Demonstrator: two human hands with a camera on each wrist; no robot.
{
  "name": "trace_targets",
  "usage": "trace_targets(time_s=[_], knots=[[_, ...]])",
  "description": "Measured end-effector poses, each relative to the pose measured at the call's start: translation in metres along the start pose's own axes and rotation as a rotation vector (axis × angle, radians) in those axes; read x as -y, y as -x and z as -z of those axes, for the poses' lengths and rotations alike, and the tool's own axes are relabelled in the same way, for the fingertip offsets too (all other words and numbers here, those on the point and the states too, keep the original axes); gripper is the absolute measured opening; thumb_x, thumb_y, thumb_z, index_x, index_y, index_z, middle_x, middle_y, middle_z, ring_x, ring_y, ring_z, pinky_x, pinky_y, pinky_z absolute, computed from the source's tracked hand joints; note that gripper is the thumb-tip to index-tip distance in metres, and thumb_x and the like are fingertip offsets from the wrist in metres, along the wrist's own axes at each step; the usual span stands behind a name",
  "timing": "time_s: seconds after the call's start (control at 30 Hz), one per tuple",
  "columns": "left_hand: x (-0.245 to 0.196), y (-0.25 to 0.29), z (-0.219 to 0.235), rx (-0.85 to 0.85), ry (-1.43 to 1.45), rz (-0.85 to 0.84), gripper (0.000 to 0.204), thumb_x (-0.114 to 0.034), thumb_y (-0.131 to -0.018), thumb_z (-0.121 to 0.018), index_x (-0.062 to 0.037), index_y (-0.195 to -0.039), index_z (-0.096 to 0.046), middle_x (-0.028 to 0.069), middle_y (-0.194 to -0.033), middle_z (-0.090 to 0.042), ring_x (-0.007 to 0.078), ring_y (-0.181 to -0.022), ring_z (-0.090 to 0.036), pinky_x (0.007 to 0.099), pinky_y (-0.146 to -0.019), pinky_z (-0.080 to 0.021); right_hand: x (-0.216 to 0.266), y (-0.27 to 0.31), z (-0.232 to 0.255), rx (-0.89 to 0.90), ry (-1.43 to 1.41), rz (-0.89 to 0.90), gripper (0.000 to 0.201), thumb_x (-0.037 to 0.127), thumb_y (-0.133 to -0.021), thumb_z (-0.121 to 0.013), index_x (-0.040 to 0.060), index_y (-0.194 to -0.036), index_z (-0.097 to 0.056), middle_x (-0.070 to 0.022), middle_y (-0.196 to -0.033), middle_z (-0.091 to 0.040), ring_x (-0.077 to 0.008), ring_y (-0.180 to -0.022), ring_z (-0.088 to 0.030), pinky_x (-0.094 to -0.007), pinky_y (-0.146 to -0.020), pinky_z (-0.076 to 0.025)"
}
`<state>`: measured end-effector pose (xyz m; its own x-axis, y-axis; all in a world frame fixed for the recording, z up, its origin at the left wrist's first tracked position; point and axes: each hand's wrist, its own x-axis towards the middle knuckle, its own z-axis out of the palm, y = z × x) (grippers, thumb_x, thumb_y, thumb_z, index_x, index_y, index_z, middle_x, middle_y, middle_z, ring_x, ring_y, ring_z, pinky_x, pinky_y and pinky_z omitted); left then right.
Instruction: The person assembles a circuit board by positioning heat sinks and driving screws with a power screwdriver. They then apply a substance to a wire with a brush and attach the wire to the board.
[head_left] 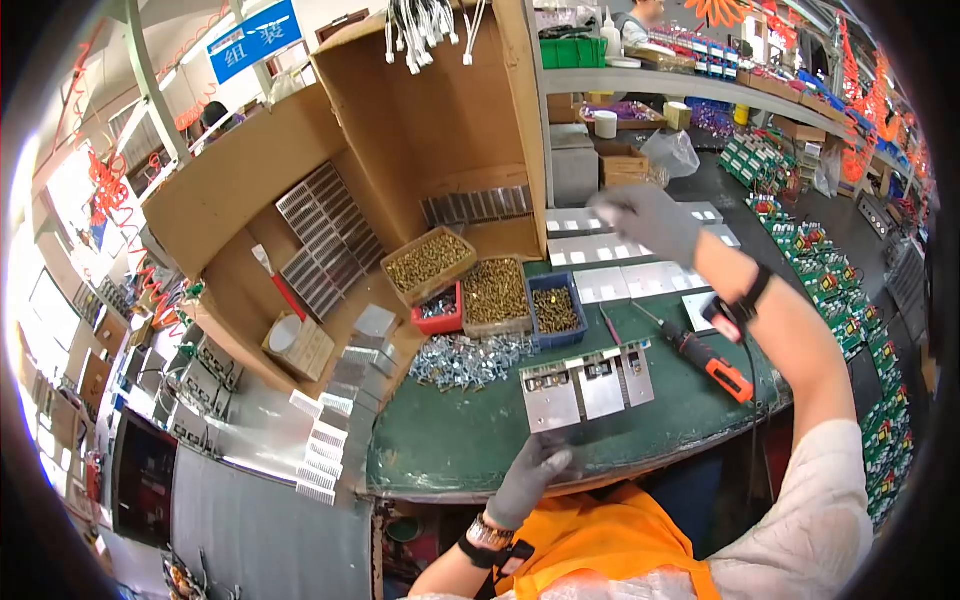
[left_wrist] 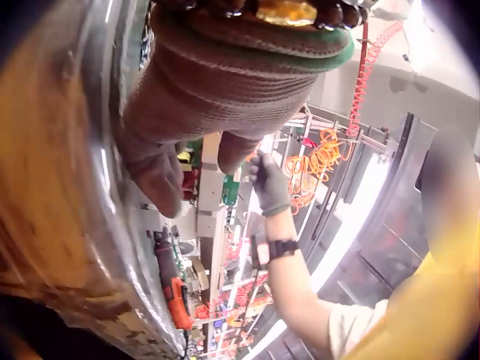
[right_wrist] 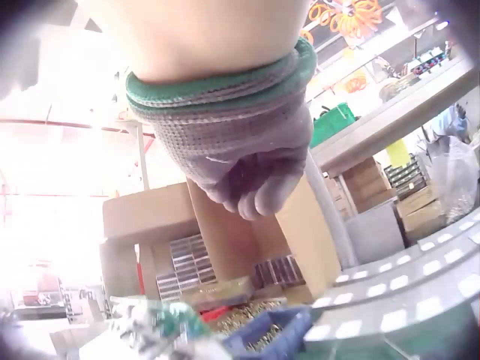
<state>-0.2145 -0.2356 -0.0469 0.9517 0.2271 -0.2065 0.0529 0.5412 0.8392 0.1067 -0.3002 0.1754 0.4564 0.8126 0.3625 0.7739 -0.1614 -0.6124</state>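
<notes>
My gloved left hand [head_left: 532, 478] is at the bench's front edge, just below a circuit board fitted with metal plates [head_left: 550, 402]. In the left wrist view its fingers [left_wrist: 161, 180] and thumb stand apart, with nothing between them. Raised over the back right of the bench, my gloved right hand [head_left: 655, 222] overlaps rows of flat metal plates [head_left: 625, 282]. The right wrist view shows its fingers [right_wrist: 274, 195] curled toward the palm; I cannot tell whether they hold something small. An orange and black power screwdriver [head_left: 712, 366] lies right of the board.
Brass-coloured screws fill a blue bin [head_left: 556, 310] and open boxes [head_left: 495, 295] behind the board. Small silver clips [head_left: 470, 362] lie heaped at the left. A large cardboard box [head_left: 430, 120] stands at the back, and green circuit boards [head_left: 815, 265] line the right side.
</notes>
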Motion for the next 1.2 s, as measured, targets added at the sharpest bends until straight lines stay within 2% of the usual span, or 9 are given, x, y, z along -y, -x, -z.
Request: trace_targets(time_s=[0.33, 0.43, 0.5, 0.7, 0.87, 1.03, 1.07, 1.13, 1.2], knots=[[0.013, 0.019, 0.018, 0.032, 0.144, -0.08, 0.028, -0.015, -0.1, -0.054, -0.0004, -0.122, -0.045, 0.0161, -0.112, -0.062, 0.0256, -0.1, -0.064, 0.0378, -0.093, -0.051, 0.102, -0.211, -0.033, -0.284, -0.765, -0.139, 0.04, 0.036, -0.098, -0.056, 0.0036, -0.121, -0.056, -0.007, -0.085, -0.066, -0.0127, -0.062, -0.06, -0.0266, -0.049, -0.051], [0.017, 0.021, 0.02, 0.053, 0.148, -0.115, 0.028, -0.015, -0.1, -0.054, -0.0007, -0.123, -0.045, 0.0156, -0.112, -0.062, 0.0253, -0.1, -0.064, 0.0375, -0.093, -0.051, 0.102, -0.229, -0.027, -0.442, -0.958, -0.148, 0.021, 0.027, -0.098, -0.055, 0.007, -0.093, -0.058, -0.0039, -0.071, -0.063, -0.0138, -0.05, -0.056, -0.0261, -0.043, -0.049], [0.017, 0.023, 0.018, 0.058, 0.087, -0.151, 0.028, -0.015, -0.1, -0.054, -0.001, -0.122, -0.046, 0.016, -0.112, -0.062, 0.0248, -0.1, -0.064, 0.0379, -0.092, -0.052, 0.093, -0.228, -0.011, -0.419, -0.953, -0.117, 0.019, 0.025, -0.097, -0.056, 0.0065, -0.091, -0.058, -0.0037, -0.068, -0.061, -0.0141, -0.049, -0.056, -0.0265, -0.042, -0.047], [0.01, 0.033, 0.023, 0.187, 0.057, -0.13, 0.024, -0.018, -0.098, -0.056, -0.0008, -0.114, -0.053, 0.0149, -0.101, -0.065, 0.0225, -0.089, -0.066, 0.036, -0.081, -0.055, 0.091, -0.138, 0.032, -0.531, -0.905, -0.123, 0.022, 0.025, -0.094, -0.059, 0.0102, -0.078, -0.059, -0.0009, -0.063, -0.058, -0.0109, -0.047, -0.052, -0.0252, -0.041, -0.042], [-0.031, 0.05, -0.003, 0.21, -0.012, -0.155, 0.022, -0.021, -0.099, -0.055, 0.0001, -0.106, -0.058, 0.0137, -0.094, -0.066, 0.0212, -0.08, -0.066, 0.0348, -0.077, -0.055, 0.077, -0.03, 0.041, -0.398, -0.892, -0.047, 0.025, 0.031, -0.094, -0.056, 0.0119, -0.077, -0.058, 0.0022, -0.063, -0.054, -0.0079, -0.049, -0.048, -0.0236, -0.043, -0.038], [-0.079, 0.028, -0.072, 0.186, -0.453, -0.706, 0.05, -0.024, -0.104, -0.045, 0.0073, -0.142, -0.037, 0.0184, -0.131, -0.054, 0.0242, -0.121, -0.052, 0.0346, -0.106, -0.037, 0.1, 0.117, -0.005, -0.116, -0.685, -0.198, 0.011, 0.011, -0.089, -0.058, 0.0041, -0.097, -0.059, -0.0003, -0.072, -0.057, -0.0056, -0.053, -0.052, -0.0216, -0.045, -0.041], [-0.079, 0.02, -0.088, 0.202, -0.348, -0.727, 0.056, -0.026, -0.105, -0.043, 0.0075, -0.147, -0.029, 0.019, -0.139, -0.049, 0.0245, -0.127, -0.047, 0.0341, -0.109, -0.033, 0.095, 0.146, -0.018, -0.018, -0.661, -0.243, 0.01, 0.013, -0.09, -0.057, 0.0041, -0.094, -0.059, 0.0004, -0.074, -0.057, -0.0064, -0.06, -0.054, -0.0238, -0.051, -0.044], [-0.076, -0.002, -0.098, 0.282, -0.285, -0.695, 0.067, -0.037, -0.104, -0.042, 0.0057, -0.15, -0.02, 0.021, -0.145, -0.041, 0.0273, -0.134, -0.041, 0.0376, -0.109, -0.035, 0.094, 0.192, -0.033, 0.056, -0.152, 0.163, 0.01, 0.011, -0.086, -0.06, 0.0032, -0.09, -0.059, -0.0085, -0.076, -0.06, -0.0216, -0.068, -0.06, -0.0333, -0.063, -0.049], [-0.095, 0.01, -0.128, 0.22, -0.145, -0.497, 0.054, -0.033, -0.103, -0.046, 0.0048, -0.141, -0.037, 0.0165, -0.117, -0.061, 0.0214, -0.109, -0.06, 0.0319, -0.096, -0.045, 0.097, 0.237, -0.043, 0.155, -0.097, 0.051, 0.012, 0.013, -0.082, -0.064, 0.0045, -0.089, -0.06, -0.0143, -0.08, -0.062, -0.0288, -0.07, -0.062, -0.0341, -0.064, -0.05]])
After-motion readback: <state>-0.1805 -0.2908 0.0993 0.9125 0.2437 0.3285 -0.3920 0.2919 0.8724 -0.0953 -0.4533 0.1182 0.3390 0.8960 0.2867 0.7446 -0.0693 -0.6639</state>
